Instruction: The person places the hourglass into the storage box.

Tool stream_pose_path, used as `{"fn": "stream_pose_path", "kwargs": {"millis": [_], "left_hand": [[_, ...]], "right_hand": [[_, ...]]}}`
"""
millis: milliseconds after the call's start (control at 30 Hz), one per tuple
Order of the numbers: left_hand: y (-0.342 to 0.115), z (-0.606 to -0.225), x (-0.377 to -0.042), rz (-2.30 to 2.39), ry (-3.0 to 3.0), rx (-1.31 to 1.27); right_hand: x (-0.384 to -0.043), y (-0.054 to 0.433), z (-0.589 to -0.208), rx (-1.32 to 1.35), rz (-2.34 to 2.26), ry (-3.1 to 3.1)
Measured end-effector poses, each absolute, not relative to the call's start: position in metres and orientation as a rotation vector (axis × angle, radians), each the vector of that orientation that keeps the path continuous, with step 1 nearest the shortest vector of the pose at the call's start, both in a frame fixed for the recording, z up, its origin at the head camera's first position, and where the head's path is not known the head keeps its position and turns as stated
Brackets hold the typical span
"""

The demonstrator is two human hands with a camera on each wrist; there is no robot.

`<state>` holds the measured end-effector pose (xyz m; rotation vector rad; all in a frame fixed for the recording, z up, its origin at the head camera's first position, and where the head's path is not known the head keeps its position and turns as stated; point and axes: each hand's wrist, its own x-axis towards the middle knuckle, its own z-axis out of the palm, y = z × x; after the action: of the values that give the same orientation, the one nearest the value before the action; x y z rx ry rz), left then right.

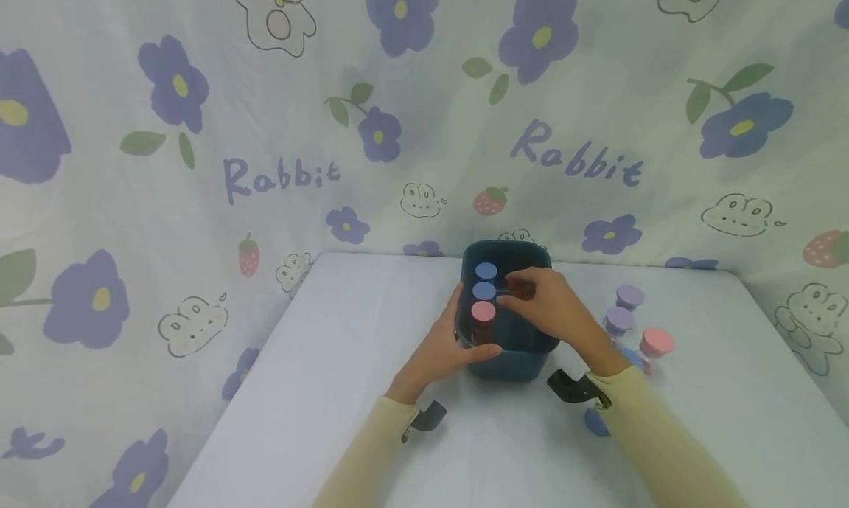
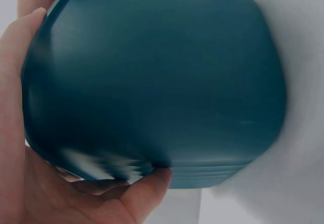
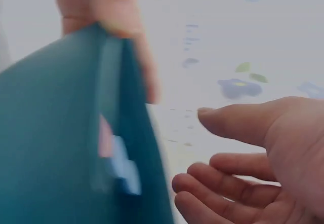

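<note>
A dark teal plastic bin (image 1: 507,366) stands toward the back of the table. My left hand (image 1: 441,349) grips its near left side, thumb along the near rim; in the left wrist view, fingers (image 2: 147,193) curl against its ribbed wall. Inside, along the left wall, stand a pink disc-topped piece (image 1: 483,312) and two blue disc-topped pieces (image 1: 484,291). Over the bin's right part is my right hand (image 1: 547,305). The right wrist view shows that hand (image 3: 253,168) with thumb and fingers apart, loosely bent, nothing between them.
Right of the bin lie two purple disc-topped pieces (image 1: 620,321), a pink one (image 1: 657,342) and a blue one (image 1: 630,357) partly behind the right wrist. Another blue piece (image 1: 597,422) shows beside the right sleeve. A patterned curtain (image 1: 424,124) hangs behind the white table (image 1: 318,331).
</note>
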<state>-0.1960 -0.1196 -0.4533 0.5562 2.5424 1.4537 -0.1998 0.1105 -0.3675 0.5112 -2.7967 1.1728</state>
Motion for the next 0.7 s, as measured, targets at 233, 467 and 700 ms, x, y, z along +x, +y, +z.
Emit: {"fn": "stream_pose_path", "kwargs": {"millis": [233, 467, 700], "left_hand": [[-0.116, -0.453, -0.197, 1.428, 2.575, 0.526], [-0.114, -0.454, -0.198, 1.434, 2.573, 0.516], [-0.115, -0.452, -0.196, 1.449, 2.561, 0.499]], "right_hand": [[-0.177, 0.156, -0.338, 0.366, 1.201, -2.614], [-0.157, 0.21, -0.336, 0.234, 1.182, -2.501], [-0.153, 0.248, -0.351, 0.173, 1.226, -2.361]]}}
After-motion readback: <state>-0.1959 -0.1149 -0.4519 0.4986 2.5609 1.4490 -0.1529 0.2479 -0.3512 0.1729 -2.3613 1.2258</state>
